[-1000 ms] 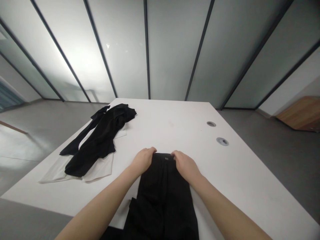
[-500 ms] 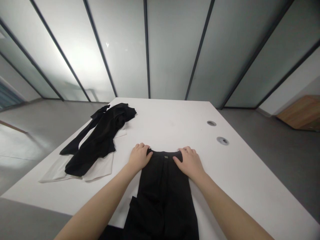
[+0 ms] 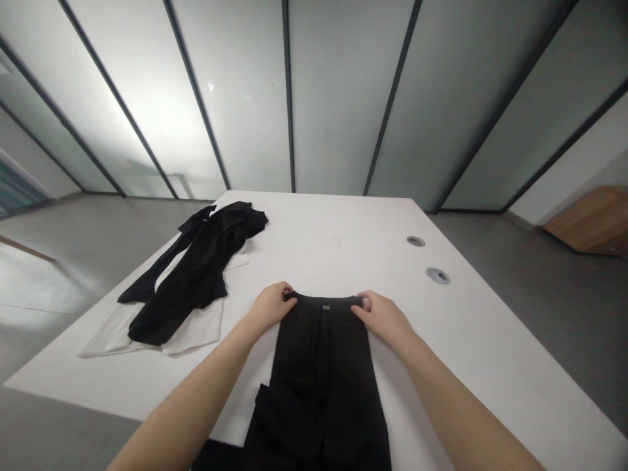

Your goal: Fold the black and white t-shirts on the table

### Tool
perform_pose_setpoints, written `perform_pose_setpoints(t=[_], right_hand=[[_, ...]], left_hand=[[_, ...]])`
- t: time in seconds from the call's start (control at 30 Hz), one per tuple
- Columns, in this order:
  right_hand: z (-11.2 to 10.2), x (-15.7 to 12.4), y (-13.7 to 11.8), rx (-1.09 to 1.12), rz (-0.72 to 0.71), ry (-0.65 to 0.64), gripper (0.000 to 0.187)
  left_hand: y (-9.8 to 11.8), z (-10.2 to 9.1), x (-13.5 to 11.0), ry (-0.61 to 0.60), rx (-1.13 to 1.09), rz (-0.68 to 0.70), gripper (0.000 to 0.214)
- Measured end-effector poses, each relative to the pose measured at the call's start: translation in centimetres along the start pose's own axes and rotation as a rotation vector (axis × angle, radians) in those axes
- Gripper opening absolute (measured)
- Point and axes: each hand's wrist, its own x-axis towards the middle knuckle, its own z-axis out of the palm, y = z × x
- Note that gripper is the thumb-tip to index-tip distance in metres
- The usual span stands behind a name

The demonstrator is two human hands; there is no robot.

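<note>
- The black trousers (image 3: 318, 392) run off the bottom edge, their hems unseen.
- The waistband tag (image 3: 326, 307) is too small to read.
- The black garment (image 3: 196, 275) hides most of the white cloth (image 3: 196, 330) beneath.

Strong glare on frosted glass wall (image 3: 152, 111), upper left; straight lines bowing toward frame edges; picture sharp.

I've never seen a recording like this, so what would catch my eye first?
Two bare hands, the left hand and right hand, hold the waistband of black trousers on a white table. Left of them, a crumpled black garment lies on a white cloth. Frosted glass panels rise beyond the table.
</note>
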Motion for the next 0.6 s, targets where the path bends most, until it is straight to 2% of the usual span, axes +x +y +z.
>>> perform_pose_setpoints(t=[0.07,0.17,0.27,0.37,0.43,0.53,0.6], right_hand=[[-0.3,0.1,0.1,0.047,-0.005,-0.026,0.014],[-0.5,0.2,0.2,0.207,0.062,-0.237,0.021],[-0.7,0.1,0.3,0.473,0.212,-0.445,0.021],[-1.0,0.1,0.4,0.755,0.360,-0.481,0.018],[-1.3,0.1,0.5,0.937,0.447,-0.491,0.020],[-1.5,0.4,0.5,1.126,0.501,-0.561,0.026],[-1.2,0.5,0.6,1.183,0.484,-0.601,0.030]], left_hand=[[0.1,-0.6,-0.1,-0.009,0.023,-0.013,0.014],[0.3,-1.3,-0.3,-0.103,-0.077,-0.096,0.020],[0.3,-1.7,-0.7,-0.370,-0.438,-0.276,0.033],[-0.1,-1.6,-1.0,-0.594,-0.842,-0.428,0.041],[-0.4,-1.3,-1.0,-0.677,-1.042,-0.477,0.040],[-0.6,-0.7,-0.8,-0.704,-1.193,-0.473,0.040],[-0.5,-0.1,-0.7,-0.603,-1.210,-0.423,0.042]])
